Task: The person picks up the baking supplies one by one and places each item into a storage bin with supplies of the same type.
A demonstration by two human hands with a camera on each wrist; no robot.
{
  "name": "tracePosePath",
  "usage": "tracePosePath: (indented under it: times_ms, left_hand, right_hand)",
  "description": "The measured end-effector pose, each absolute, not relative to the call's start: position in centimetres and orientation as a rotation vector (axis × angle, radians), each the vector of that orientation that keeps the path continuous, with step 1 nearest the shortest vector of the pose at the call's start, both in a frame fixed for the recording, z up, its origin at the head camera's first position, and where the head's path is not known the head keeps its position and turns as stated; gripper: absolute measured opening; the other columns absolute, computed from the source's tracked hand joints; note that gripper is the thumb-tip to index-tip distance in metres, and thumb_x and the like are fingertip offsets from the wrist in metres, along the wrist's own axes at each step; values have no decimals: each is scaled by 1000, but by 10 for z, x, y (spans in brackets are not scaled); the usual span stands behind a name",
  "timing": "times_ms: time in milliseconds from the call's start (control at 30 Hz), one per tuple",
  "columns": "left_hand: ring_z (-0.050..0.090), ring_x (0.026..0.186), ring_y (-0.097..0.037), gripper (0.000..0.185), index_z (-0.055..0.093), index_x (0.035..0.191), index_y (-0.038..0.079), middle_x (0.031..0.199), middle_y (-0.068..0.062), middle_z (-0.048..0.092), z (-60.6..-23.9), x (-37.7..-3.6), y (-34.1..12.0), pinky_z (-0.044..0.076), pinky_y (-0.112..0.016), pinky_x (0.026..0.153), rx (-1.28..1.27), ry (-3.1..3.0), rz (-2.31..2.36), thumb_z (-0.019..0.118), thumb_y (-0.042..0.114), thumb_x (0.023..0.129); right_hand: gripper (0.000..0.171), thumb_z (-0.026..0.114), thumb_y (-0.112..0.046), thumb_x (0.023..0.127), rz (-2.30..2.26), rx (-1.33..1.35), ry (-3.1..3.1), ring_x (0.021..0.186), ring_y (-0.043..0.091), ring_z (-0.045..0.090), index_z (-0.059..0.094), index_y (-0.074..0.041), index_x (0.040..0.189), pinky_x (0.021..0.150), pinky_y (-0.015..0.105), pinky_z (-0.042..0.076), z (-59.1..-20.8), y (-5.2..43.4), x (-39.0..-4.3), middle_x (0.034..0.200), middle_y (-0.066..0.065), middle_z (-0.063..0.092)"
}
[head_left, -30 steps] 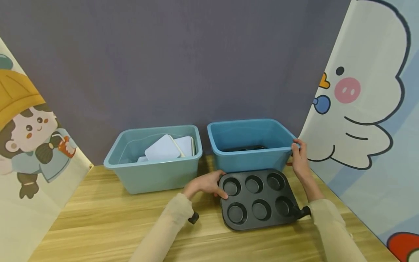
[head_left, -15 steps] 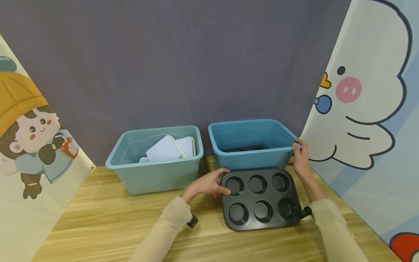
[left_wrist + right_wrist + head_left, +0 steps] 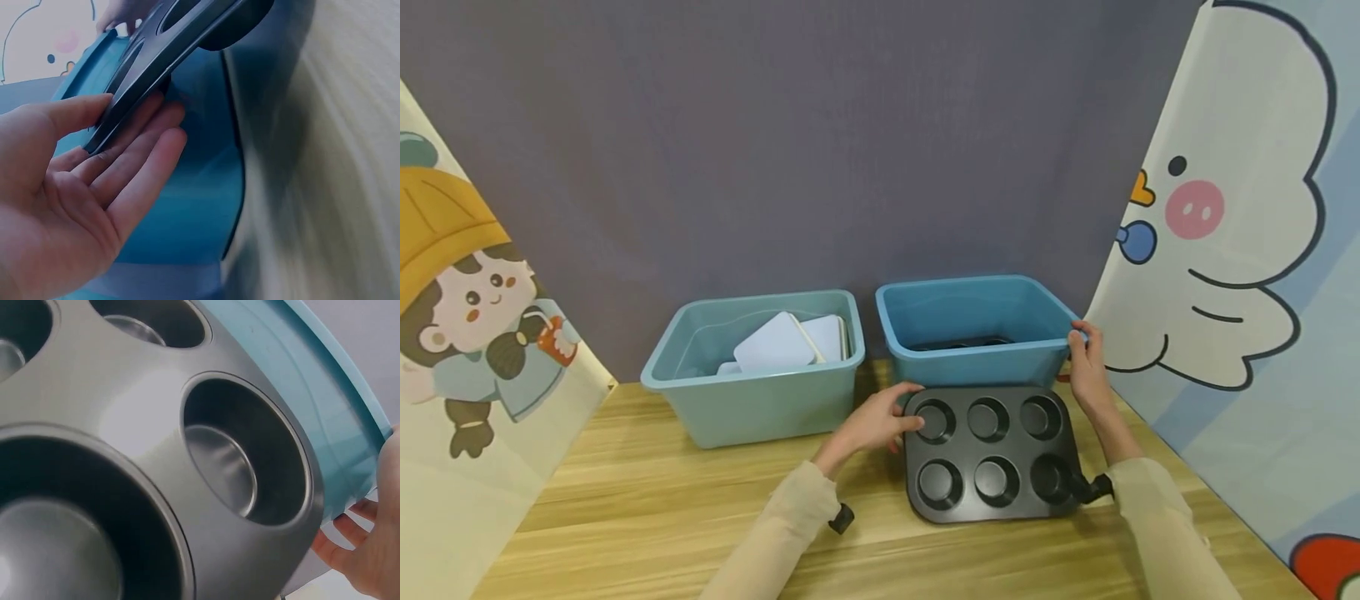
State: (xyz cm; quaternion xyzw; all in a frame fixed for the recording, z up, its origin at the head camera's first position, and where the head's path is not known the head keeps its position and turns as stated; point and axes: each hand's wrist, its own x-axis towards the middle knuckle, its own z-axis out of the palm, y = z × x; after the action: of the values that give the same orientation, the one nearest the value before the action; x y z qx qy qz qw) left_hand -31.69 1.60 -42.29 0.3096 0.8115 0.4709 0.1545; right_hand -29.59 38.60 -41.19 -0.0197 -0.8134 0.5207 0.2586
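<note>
A dark grey muffin tin with several round cups is held in front of the blue bin. My left hand grips its left edge near the far corner. In the left wrist view, the left hand's thumb lies on top of the rim and its fingers reach underneath. My right hand holds the blue bin's rim at the front right corner, fingers down its outer side. The right wrist view has the tin close up, with the right hand at the bin beyond it.
To the left stands a pale green bin holding white flat-sided items. Dark bakeware shows inside the blue bin. Both bins stand at the back of the wooden table, before a grey wall; printed panels flank the sides.
My left hand has shifted slightly away along the tin's left edge, and the tin's left side has risen a little. The right hand keeps its hold on the bin rim.
</note>
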Motion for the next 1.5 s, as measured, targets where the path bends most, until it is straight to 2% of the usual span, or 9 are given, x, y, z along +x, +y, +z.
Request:
tracePosePath:
  times_ms: [167,333,600,833,967,1067,1200,1333,1500]
  left_hand:
    - [67,57,-39,52,48,146,22,73,-11,70,-412,-313,13,56,-56,63,915,2390,1388,64,22,96]
    - [63,45,-20,51,48,147,24,58,-11,58,-407,-310,11,57,-44,60,979,2530,1333,60,26,98]
    - [62,50,-22,43,54,141,28,60,-2,62,-405,-307,8,52,-31,50,1024,2614,1424,61,23,98]
    - [42,45,-5,39,59,135,30,54,7,49,-402,-306,4,39,-24,51,1109,2756,1421,63,25,97]
    - [38,46,-4,38,60,135,31,53,9,44,-395,-304,2,37,-24,53,1144,2792,1394,62,28,97]
    - [36,45,-5,38,59,136,28,53,8,43,-390,-301,1,34,-24,52,1163,2816,1378,61,28,98]
    - [37,45,-4,38,60,137,21,57,7,50,-386,-297,1,33,-23,51,1225,2887,1394,60,28,99]
    - [42,48,-5,37,62,134,17,63,3,57,-382,-295,1,35,-22,51,1294,2947,1469,61,27,99]
    - [56,59,-5,36,63,132,17,76,-1,70,-372,-293,-1,43,-22,57,1282,2930,1608,63,27,98]
  right_hand:
    - [59,21,-47,107,1390,-51,-2193,107,25,38,19,-9,153,63,31,56,-415,387,-299,128,19,30]
    - [59,21,-46,107,1387,-57,-2194,107,24,38,18,-9,153,61,25,53,-414,386,-298,126,18,30]
    - [60,20,-47,106,1386,-63,-2207,104,27,38,18,-10,154,61,25,52,-414,386,-297,124,15,31]
    - [59,22,-48,106,1393,-70,-2197,103,24,39,19,-11,153,62,24,52,-416,387,-298,119,11,33]
    - [59,22,-46,107,1399,-70,-2203,103,20,38,19,-10,153,63,25,52,-414,387,-298,119,11,33]
    - [58,22,-43,107,1419,-72,-2205,103,23,38,18,-7,153,62,24,52,-413,387,-298,117,11,33]
    - [57,22,-41,108,1431,-74,-2203,104,26,38,17,-6,153,61,22,51,-413,386,-297,119,14,33]
    - [58,22,-45,107,1378,-99,-2219,99,20,39,19,-10,154,66,22,47,-414,386,-296,123,14,33]
    - [59,21,-47,107,1320,-90,-2220,87,22,38,20,-12,154,77,37,32,-415,387,-296,117,14,34]
